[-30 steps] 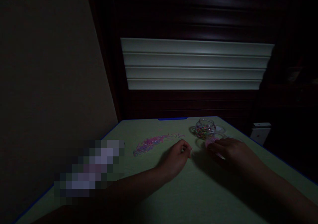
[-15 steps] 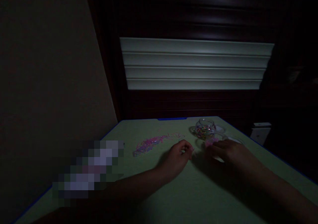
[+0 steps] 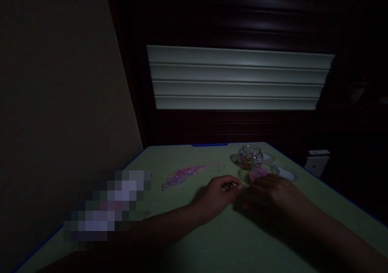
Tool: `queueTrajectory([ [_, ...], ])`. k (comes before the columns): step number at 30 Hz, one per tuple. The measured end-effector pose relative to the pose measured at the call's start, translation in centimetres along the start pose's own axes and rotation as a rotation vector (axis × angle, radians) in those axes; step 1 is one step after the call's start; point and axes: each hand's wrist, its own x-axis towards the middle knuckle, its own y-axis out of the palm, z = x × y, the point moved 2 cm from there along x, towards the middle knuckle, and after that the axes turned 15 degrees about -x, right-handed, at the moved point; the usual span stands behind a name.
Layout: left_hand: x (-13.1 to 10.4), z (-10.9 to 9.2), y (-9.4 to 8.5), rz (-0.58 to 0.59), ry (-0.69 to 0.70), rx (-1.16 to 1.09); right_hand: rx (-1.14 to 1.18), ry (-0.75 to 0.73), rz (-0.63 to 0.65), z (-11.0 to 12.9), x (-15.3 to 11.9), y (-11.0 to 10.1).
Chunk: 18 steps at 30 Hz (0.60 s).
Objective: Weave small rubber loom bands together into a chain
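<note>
My left hand (image 3: 221, 193) is over the table, thumb and forefinger pinched together around something too small and dark to make out. Close on its right, my right hand (image 3: 277, 192) has its fingers bent in toward the left fingertips; whatever they hold is hidden. Behind my right hand is a clear jar (image 3: 271, 168) with pink bands (image 3: 260, 173) in it, partly covered by the hand. Farther back stands a round clear jar (image 3: 251, 150) holding multicoloured bands (image 3: 248, 160). To the left lies a long loose pile of pink and purple bands (image 3: 183, 175).
Two pale round lids (image 3: 286, 174) lie right of the jars, one partly behind them. The green table (image 3: 212, 240) has a blue edge and meets a wall on the left. A pixelated patch (image 3: 112, 204) hides something at the left edge. A white box (image 3: 317, 164) stands beyond the table.
My right hand has moved slightly left, away from the nearer jar, uncovering more of it. My left hand has shifted a little right, so the fingertips are closer together.
</note>
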Motion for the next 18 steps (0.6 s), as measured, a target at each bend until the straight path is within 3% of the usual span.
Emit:
queueTrajectory([
  [18,-0.28,-0.45,0.05,-0.004,-0.039,0.023,-0.057,-0.033,-0.010,0.19,0.18,0.15],
])
